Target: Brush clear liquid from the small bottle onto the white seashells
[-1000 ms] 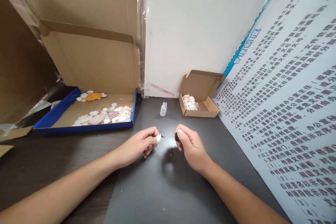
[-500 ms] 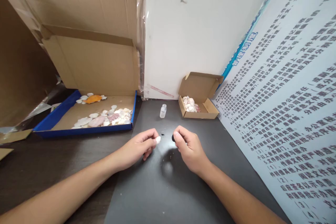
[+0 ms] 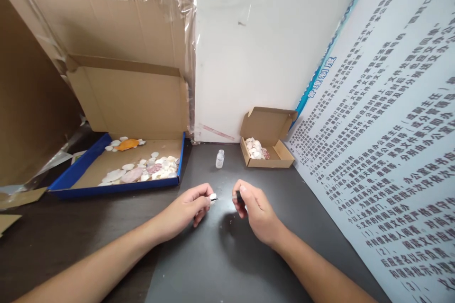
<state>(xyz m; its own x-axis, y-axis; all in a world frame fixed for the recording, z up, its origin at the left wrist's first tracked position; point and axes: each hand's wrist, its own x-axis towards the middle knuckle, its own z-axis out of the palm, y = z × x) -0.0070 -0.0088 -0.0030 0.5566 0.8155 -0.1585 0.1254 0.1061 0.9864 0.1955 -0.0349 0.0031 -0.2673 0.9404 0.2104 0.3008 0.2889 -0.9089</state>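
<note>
My left hand [image 3: 190, 204] pinches a small white seashell [image 3: 213, 196] between thumb and fingertips above the dark table. Across from it, my right hand [image 3: 256, 208] is closed on a black brush cap [image 3: 238, 196]. From the cap a thin, pale stem points left, and its dark tip appears to be at the shell; whether it touches I cannot tell. Beyond both hands a small clear bottle [image 3: 220, 159] stands upright with a whitish label and no cap on its neck.
On the left is a blue-edged cardboard box [image 3: 117, 190], lid raised, with several shells and an orange piece [image 3: 128, 144]. A smaller open cardboard box [image 3: 269, 163] with shells stands back right. A white wall [image 3: 227, 57] rises behind; a printed poster [image 3: 401, 161] lines the right side.
The brush cap has turned in my right hand, and its dark tip is now at the shell. My left hand still holds the shell. The whole view has shifted slightly.
</note>
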